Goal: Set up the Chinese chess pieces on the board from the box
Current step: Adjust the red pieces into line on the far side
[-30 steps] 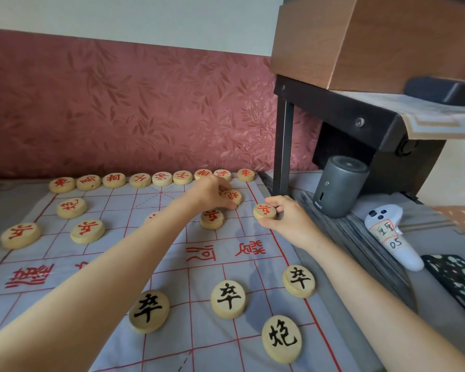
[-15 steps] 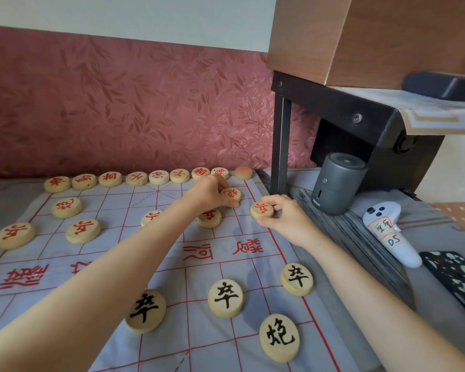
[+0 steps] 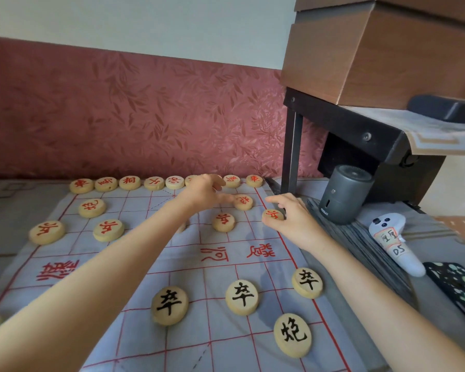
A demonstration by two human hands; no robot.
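Note:
A grey cloth board (image 3: pixel 218 350) with red lines covers the table. Round wooden pieces with red characters line its far edge, and more red pieces stand in the rows below. My left hand (image 3: pixel 203 193) hovers over the far right part, fingers spread, a fingertip beside the red cannon piece (image 3: pixel 243 202). My right hand (image 3: pixel 290 220) rests at the board's right edge, fingers on a red soldier piece (image 3: pixel 272 215). Another red soldier (image 3: pixel 223 222) lies between my hands. Black-lettered pieces (image 3: pixel 241 297) sit near me. No box is in view.
A dark metal table leg (image 3: pixel 291 146) stands just behind the board's far right corner, under a wooden cabinet (image 3: pixel 387 55). A grey cylinder (image 3: pixel 342 193), a white controller (image 3: pixel 392 240) and a dark spotted case (image 3: pixel 457 288) lie to the right.
My left hand has lifted off the red cannon piece and opened its fingers. My right hand stays on the red soldier at the right edge. The view has tilted slightly.

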